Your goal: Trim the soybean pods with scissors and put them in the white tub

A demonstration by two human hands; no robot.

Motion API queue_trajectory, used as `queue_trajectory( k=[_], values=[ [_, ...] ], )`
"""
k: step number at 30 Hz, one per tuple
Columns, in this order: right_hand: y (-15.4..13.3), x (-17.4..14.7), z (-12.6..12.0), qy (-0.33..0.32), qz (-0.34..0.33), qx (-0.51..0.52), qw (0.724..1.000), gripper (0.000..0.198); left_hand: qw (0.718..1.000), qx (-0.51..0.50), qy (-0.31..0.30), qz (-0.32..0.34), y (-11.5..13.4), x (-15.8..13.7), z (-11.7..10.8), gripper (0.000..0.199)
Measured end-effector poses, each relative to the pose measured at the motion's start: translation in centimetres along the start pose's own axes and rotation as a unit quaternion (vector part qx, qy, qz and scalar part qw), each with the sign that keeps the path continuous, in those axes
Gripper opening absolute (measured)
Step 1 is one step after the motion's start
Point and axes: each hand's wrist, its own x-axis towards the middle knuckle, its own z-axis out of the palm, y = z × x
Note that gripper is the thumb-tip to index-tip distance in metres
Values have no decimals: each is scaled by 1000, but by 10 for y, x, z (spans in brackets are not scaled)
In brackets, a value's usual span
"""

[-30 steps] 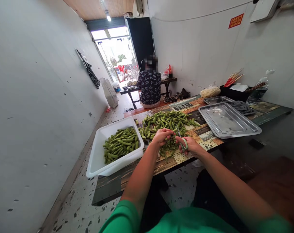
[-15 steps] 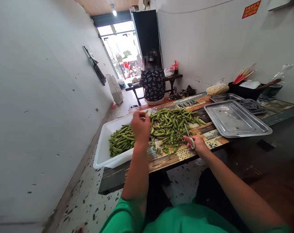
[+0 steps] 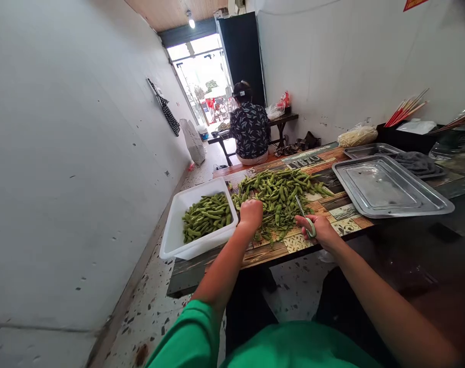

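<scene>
My left hand [image 3: 251, 212] is closed at the near left side of a heap of green soybean pods [image 3: 280, 186]. Its back faces me, so whatever the fingers may hold is hidden. My right hand [image 3: 319, 230] grips a pair of scissors [image 3: 311, 227] by pale green handles, blades pointing up and away over the heap's right side. Short green trimmings [image 3: 268, 232] lie along the heap's near edge. Left of my left hand stands a white plastic tub [image 3: 174, 240], partly filled with more pods.
Metal trays [image 3: 393, 204] lie on the patterned wooden table [image 3: 270, 253] at right, a grey cloth [image 3: 414, 163] on one. Behind them are a black box with red-ended sticks [image 3: 404, 110] and a bottle [image 3: 452, 140]. Another person [image 3: 251, 133] sits farther off, back turned.
My left hand has moved right and down, from above the tub's right edge to the heap's near left side. My right hand still holds the scissors. The view has shifted slightly.
</scene>
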Motion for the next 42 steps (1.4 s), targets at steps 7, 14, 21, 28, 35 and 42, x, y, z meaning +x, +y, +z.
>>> queue_trajectory(
  k=[7, 14, 21, 28, 35, 42],
  values=[
    [2, 1, 0, -20, -7, -7, 1000, 47, 998, -54, 36, -13, -16, 17, 29, 21],
    [-5, 2, 8, -61, 14, -61, 996, 47, 839, -543, 3, 24, 5, 23, 48, 27],
    [-10, 3, 13, -84, 16, -88, 993, 49, 713, -697, -78, 27, 6, 20, 51, 44],
    [-20, 1, 17, -78, 8, -117, 990, 46, 718, -691, -78, 35, 2, 18, 43, 44],
    [-18, 2, 25, -49, -39, -119, 991, 48, 690, -714, -116, 28, 0, 17, 38, 46],
    [-15, 4, 22, -30, -30, -91, 995, 48, 630, -766, -127, 12, 3, 18, 36, 42]
  ],
)
